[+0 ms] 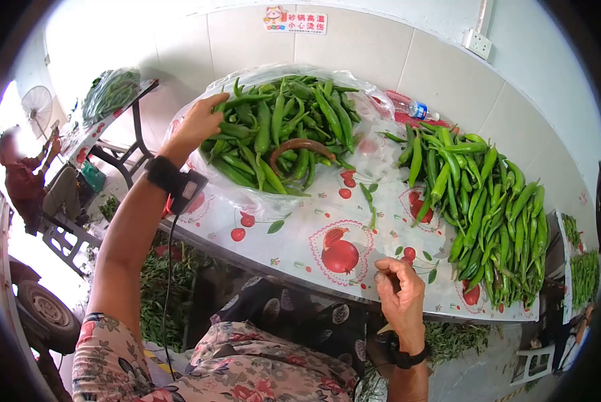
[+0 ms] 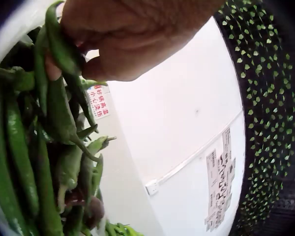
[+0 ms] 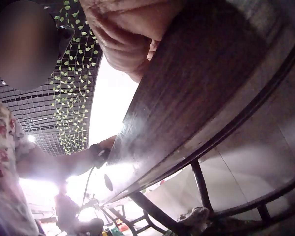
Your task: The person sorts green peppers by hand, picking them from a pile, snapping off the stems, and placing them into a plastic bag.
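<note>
My left hand [image 1: 201, 124] is at the left rim of a heap of green peppers [image 1: 263, 124] in a clear plastic bag [image 1: 247, 199]. Seen from the left wrist, the thumb and fingers of that hand [image 2: 132, 37] pinch a curved green pepper [image 2: 64, 46] above the others. A brownish-red pepper [image 1: 300, 146] lies on the heap. My right hand [image 1: 404, 301] is over the table's front edge, fingers loosely curled, with nothing visible in it. The right wrist view shows part of this hand [image 3: 125, 37] beside the dark table edge.
A second heap of green peppers [image 1: 495, 214] covers the right of the patterned tablecloth [image 1: 300, 234]. A small pepper piece [image 1: 369, 204] lies between the heaps. A bottle [image 1: 417, 110] lies by the wall. A seated person [image 1: 29, 171] is at another table on the left.
</note>
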Demonstrator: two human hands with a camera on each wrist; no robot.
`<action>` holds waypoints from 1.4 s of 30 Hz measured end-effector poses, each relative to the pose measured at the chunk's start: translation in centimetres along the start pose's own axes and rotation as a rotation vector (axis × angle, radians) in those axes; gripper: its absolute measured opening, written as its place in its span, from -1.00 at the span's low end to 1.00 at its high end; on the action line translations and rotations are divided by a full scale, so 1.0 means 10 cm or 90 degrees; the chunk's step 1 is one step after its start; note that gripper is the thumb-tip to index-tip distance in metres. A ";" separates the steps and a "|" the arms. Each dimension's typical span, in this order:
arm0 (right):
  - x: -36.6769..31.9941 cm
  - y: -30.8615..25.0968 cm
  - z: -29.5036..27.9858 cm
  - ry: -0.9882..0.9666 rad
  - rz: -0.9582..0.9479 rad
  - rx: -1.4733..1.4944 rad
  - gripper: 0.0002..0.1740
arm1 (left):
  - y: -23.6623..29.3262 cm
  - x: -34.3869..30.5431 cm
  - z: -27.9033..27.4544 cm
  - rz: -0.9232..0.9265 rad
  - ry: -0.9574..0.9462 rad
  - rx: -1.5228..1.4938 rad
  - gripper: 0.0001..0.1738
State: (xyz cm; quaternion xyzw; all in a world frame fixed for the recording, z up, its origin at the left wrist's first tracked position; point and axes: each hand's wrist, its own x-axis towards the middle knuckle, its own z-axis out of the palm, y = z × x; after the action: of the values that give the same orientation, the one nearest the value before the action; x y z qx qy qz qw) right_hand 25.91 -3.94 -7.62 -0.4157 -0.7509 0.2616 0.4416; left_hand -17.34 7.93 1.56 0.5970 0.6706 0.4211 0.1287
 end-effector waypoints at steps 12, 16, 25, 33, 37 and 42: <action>0.00 0.00 0.00 0.009 -0.012 -0.003 -0.78 | -0.05 -0.27 -0.14 0.168 -0.084 0.299 -0.48; 0.00 0.00 0.01 0.011 -0.021 -0.012 -0.77 | -0.42 -0.04 -0.13 0.222 -0.018 0.309 -0.45; 0.01 -0.02 -0.01 0.006 -0.015 -0.042 -0.78 | -0.16 0.16 0.08 0.153 0.091 0.245 -0.49; -0.01 0.02 0.03 0.019 -0.036 -0.050 -0.82 | -0.25 0.43 0.11 0.289 0.013 0.349 -0.47; 0.00 0.01 0.02 0.019 -0.012 -0.041 -0.79 | -0.40 0.63 0.12 0.208 0.031 0.394 -0.44; -0.01 0.01 -0.02 0.003 0.031 -0.011 -0.79 | -0.64 0.76 0.15 0.129 0.080 0.404 -0.44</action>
State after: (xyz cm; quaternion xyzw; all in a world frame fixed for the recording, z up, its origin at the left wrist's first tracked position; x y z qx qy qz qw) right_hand 26.12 -3.90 -7.69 -0.4379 -0.7419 0.2650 0.4332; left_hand -22.71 15.89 -1.39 0.6440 0.7120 0.2378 -0.1477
